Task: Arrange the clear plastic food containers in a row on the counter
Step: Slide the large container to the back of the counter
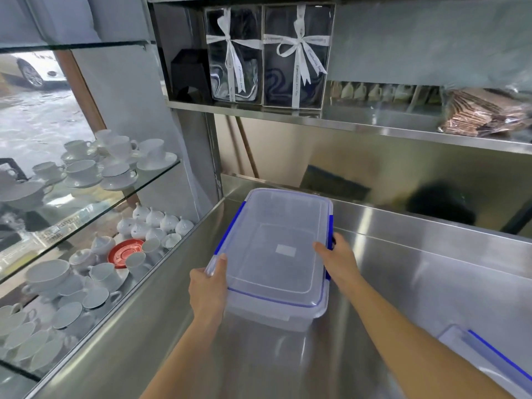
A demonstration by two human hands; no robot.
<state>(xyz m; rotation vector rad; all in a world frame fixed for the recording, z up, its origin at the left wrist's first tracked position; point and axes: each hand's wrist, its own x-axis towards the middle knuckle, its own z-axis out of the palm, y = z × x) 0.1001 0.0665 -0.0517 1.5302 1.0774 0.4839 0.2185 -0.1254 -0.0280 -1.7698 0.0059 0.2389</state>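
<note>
A large clear plastic food container (276, 249) with a lid and blue clips is at the middle of the steel counter (403, 269), near its left edge. My left hand (208, 289) grips its near left corner, thumb on the lid. On the right side of the container, my right hand (336, 260) holds the rim with the thumb on top. I cannot tell whether the container rests on the counter or is just above it. A second clear container with a blue seal (489, 358) shows partly at the bottom right corner.
A glass display case at the left holds several white cups, saucers and small pots (86, 168) and a red saucer (125, 251). Above the counter a steel shelf (359, 122) carries two ribbon-tied gift boxes (296, 56), a black box and stacked brown sleeves (483, 113).
</note>
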